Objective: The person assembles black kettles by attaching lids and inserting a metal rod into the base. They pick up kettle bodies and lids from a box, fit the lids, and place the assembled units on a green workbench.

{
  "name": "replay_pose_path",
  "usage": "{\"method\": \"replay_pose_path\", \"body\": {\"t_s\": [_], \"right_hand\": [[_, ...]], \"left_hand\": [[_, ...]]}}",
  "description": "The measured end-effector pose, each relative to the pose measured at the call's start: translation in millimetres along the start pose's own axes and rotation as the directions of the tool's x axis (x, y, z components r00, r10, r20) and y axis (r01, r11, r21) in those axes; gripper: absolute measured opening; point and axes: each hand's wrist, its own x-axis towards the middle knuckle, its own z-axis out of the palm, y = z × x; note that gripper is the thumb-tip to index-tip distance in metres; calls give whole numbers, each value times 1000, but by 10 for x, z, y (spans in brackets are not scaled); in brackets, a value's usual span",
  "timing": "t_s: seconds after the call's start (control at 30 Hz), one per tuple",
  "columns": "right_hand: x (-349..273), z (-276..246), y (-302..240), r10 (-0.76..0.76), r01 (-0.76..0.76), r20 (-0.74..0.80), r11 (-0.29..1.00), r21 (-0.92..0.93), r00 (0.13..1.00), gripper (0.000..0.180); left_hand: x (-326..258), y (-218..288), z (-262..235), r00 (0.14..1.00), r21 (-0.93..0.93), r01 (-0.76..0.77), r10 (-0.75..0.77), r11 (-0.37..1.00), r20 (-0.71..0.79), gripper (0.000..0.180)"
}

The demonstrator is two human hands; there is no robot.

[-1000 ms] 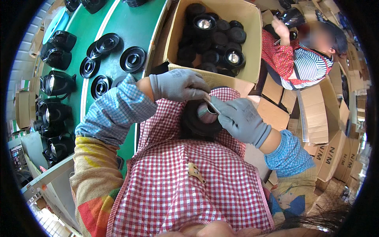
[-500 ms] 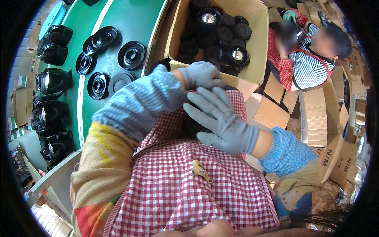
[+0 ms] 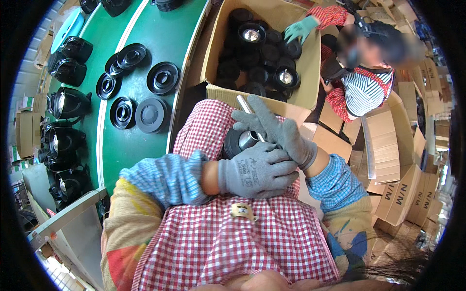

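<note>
Hands: left hand (image 3: 255, 169) cupped round black round part (image 3: 234, 143), right hand (image 3: 276, 131) pinching metal rod (image 3: 250, 111)
Advice: keep part steady on lap, rod straight

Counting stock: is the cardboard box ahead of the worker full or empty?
Partly full. The open cardboard box holds many black round parts, some with shiny centres, and bare inner wall shows above them.

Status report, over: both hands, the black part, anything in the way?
Left hand closed over black round part on lap. Right hand touching it from above, holding a thin metal tool. Open cardboard box just ahead.
</note>
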Motion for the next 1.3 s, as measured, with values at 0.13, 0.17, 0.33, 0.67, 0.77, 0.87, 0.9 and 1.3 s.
{"method": "replay_pose_path", "body": {"t_s": [0.13,0.17,0.33,0.67,0.77,0.87,0.9,1.3], "right_hand": [[47,-31,-241,122,-122,-15,964,-237,992,95],[70,-53,-241,134,-132,-13,948,-289,991,96],[607,-597,-70,-281,307,155,651,-694,947,86],[658,-797,262,-469,341,14,620,-707,883,58],[563,-834,254,-460,280,-31,593,-755,888,57],[466,-874,221,-471,191,-99,529,-827,877,54],[432,-896,216,-475,155,-124,506,-848,871,52],[-497,-376,25,-323,-298,-335,159,-941,885,52]], "left_hand": [[-94,-170,279,997,66,74,-75,995,12,25],[-99,-189,302,994,64,107,-108,992,16,25],[76,-207,409,986,110,168,-169,980,1,29],[-6,-495,337,997,-180,67,-71,981,-19,19],[-41,-652,167,1000,-303,2,2,953,13,20],[-81,-716,111,999,-397,-23,2,918,-53,24],[-91,-767,100,998,-413,-41,18,910,-61,25],[-306,-953,-46,974,-968,-143,-143,207,-174,27]]}}
